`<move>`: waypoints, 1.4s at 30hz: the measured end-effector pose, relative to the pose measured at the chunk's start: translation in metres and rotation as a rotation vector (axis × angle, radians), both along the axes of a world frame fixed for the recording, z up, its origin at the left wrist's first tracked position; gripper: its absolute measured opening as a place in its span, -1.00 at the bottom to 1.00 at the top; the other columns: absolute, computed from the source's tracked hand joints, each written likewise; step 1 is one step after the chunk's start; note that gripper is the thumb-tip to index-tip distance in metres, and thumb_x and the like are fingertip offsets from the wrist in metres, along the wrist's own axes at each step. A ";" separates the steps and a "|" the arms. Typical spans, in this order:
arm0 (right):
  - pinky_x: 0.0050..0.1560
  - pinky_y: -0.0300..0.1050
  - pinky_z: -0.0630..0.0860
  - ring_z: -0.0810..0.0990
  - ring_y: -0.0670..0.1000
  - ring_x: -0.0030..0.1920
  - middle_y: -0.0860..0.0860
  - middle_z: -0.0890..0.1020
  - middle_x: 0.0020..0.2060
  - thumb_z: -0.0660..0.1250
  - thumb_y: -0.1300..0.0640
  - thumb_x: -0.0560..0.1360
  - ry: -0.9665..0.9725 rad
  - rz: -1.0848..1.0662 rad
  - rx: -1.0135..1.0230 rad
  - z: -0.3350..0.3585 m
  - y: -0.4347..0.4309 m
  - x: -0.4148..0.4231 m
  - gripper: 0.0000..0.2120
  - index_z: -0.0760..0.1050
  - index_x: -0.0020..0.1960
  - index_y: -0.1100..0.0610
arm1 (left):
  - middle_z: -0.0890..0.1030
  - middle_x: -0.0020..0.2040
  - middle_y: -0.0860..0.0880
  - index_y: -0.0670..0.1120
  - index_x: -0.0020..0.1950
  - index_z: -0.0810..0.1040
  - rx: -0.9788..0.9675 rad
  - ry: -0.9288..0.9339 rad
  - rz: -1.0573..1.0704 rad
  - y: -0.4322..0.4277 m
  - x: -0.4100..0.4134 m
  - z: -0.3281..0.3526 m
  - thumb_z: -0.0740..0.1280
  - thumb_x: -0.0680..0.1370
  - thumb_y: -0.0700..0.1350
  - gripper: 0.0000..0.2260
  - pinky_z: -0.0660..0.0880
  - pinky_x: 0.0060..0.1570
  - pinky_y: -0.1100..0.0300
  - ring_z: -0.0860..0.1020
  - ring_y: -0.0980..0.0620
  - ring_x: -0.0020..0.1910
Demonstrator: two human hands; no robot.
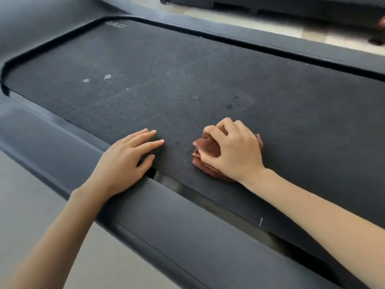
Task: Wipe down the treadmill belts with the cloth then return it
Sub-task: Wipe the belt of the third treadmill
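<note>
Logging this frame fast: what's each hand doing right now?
Left hand: open, fingers flat on the treadmill belt.
Right hand: gripping the bunched brown cloth against the belt.

Gym or fitness room, wide black treadmill belt (187,80) with grey side rails (166,215) filling the view, another dark machine base (291,5) far right, pale floor (260,30) between.

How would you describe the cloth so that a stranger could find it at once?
Look at the wide black belt. Near its close edge, the right hand grips a bunched cloth. It is the only reddish-brown thing there.
</note>
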State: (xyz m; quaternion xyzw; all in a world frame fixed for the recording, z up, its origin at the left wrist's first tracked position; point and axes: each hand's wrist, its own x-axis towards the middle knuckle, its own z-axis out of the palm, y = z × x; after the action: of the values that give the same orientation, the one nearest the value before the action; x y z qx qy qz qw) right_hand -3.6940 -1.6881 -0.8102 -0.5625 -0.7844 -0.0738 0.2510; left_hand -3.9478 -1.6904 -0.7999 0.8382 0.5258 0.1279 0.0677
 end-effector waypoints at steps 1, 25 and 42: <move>-0.20 -0.01 0.47 0.49 0.12 -0.16 0.06 0.53 -0.14 0.28 -0.21 0.42 0.000 -0.035 -0.008 0.001 0.008 -0.013 -0.66 0.55 0.00 0.03 | 0.42 0.39 -0.01 0.00 0.33 0.48 0.030 -0.011 0.033 -0.001 -0.009 -0.001 0.29 0.55 -0.17 -0.65 0.29 0.37 -0.04 0.31 -0.02 0.42; -0.17 -0.06 0.43 0.50 0.10 -0.10 0.04 0.53 -0.12 0.31 -0.20 0.39 -0.025 -0.048 -0.033 0.005 0.034 -0.076 -0.65 0.55 0.02 0.02 | 0.28 0.48 -0.02 0.00 0.43 0.34 -0.073 -0.050 0.116 -0.001 -0.024 -0.009 0.15 0.58 -0.10 -0.60 0.11 0.44 0.08 0.17 0.00 0.48; -0.01 0.00 0.48 0.54 0.13 -0.05 0.03 0.54 -0.02 0.34 -0.15 0.37 -0.019 0.306 -0.137 0.006 -0.028 0.043 -0.61 0.49 0.14 0.00 | 0.30 0.46 0.02 0.01 0.40 0.39 -0.094 -0.045 0.152 -0.003 -0.023 -0.007 0.09 0.52 -0.12 -0.56 0.11 0.46 0.01 0.19 0.02 0.48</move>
State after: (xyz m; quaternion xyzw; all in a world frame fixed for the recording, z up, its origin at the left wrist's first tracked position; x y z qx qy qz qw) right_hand -3.6509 -1.7163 -0.8038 -0.4516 -0.8663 0.0137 0.2131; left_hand -3.9710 -1.6934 -0.8064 0.7888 0.5915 0.1266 0.1088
